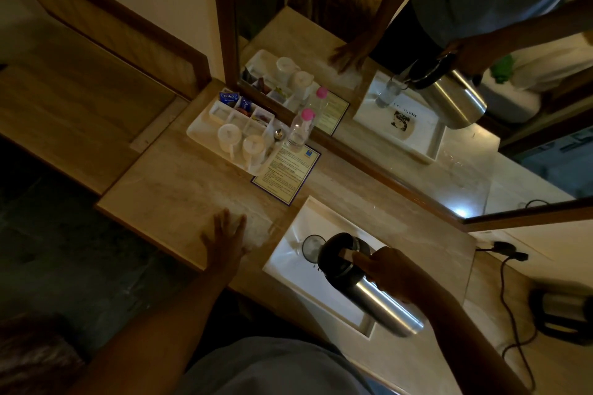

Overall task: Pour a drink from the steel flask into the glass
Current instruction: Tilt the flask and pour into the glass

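Observation:
The steel flask [378, 298] has a black top and is tilted with its spout over the clear glass [312, 247]. My right hand [394, 269] grips the flask near its handle. The glass stands upright on a white tray [288, 261], partly hidden by the flask's black lid. My left hand [226, 240] rests flat on the marble counter left of the tray, fingers spread, holding nothing. The mirror behind shows the same pose from the other side.
A white tea tray [199, 131] with two upturned cups, sachets and a spoon stands at the back left. Beside it are a pink-capped water bottle [300, 131] and a printed card [288, 170]. An electric kettle [564, 314] with its black cord sits at the right.

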{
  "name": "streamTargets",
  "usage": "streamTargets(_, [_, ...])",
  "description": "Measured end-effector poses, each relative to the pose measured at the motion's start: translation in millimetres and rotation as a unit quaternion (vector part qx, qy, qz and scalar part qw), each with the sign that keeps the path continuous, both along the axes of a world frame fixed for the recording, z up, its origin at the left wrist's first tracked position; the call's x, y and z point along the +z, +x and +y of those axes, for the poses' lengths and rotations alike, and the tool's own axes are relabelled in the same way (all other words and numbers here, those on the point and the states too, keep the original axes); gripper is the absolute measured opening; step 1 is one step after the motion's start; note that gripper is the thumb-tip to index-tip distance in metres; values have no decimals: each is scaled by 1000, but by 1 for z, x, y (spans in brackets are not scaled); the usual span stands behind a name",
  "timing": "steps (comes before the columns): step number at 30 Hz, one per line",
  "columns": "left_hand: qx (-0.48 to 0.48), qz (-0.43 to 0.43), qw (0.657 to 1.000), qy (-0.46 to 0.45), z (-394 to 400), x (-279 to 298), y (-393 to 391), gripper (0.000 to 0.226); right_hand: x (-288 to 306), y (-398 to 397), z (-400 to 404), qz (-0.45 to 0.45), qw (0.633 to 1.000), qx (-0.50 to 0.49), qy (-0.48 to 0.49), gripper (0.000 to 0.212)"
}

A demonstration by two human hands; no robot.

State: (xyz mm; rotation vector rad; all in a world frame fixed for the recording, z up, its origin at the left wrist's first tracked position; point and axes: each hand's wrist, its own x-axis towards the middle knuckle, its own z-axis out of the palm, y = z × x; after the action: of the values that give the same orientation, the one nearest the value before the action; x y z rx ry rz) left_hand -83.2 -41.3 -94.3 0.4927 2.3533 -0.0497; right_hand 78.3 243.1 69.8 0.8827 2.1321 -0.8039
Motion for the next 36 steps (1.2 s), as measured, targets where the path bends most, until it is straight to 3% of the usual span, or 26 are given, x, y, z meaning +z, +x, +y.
streamTargets(4, [9,-6,1000,4,1,0,-2,89,1,1,1,-16,999,31,17,58])
streamTargets(14, [2,3,1000,2,0,0,0,89,1,3,0,0,1000,-17,0,60])
streamTargets(20, [3,4,1000,1,0,1,0,90,4,2,-2,4,1000,25,7,60])
streamTargets(24, [1,5,1000,2,0,0,0,90,10,4,-5,30,999,-31,-12,71])
streamTargets(36, [1,5,1000,7,0,1,1,91,4,10,-5,32,997,-68,-17,67])
